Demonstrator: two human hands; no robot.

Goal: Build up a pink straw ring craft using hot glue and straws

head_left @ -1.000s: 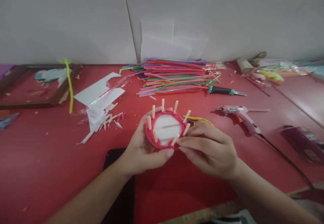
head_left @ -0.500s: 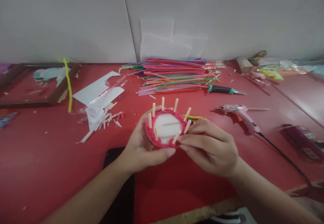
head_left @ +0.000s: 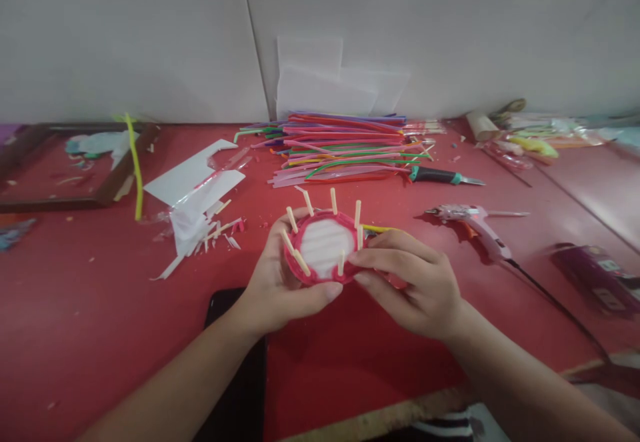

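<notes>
A small round basket base (head_left: 327, 245) has a white disc floor, several short wooden sticks standing up around its edge, and a dark pink fuzzy pipe cleaner (head_left: 303, 272) wound between them. My left hand (head_left: 280, 289) is closed around its left side, thumb along the near rim. At the right rim, my right hand (head_left: 415, 282) pinches the pink strand close to a near stick; a bit of pink shows beneath its fingers, and the strand's end is hidden. A yellow strip (head_left: 377, 229) lies just behind the right hand.
Several coloured pipe cleaners (head_left: 345, 149) are heaped at the back. A black-handled knife (head_left: 435, 175), a glue gun (head_left: 475, 222) and a purple object (head_left: 597, 279) lie to the right. White scraps (head_left: 193, 229) are at left, near a dark phone-like slab (head_left: 235, 369) and a brown frame (head_left: 95, 195).
The basket base has tilted and shifted slightly left and up, so its sticks lean differently. My right hand has moved a little left along with it, still pinching at the right rim.
</notes>
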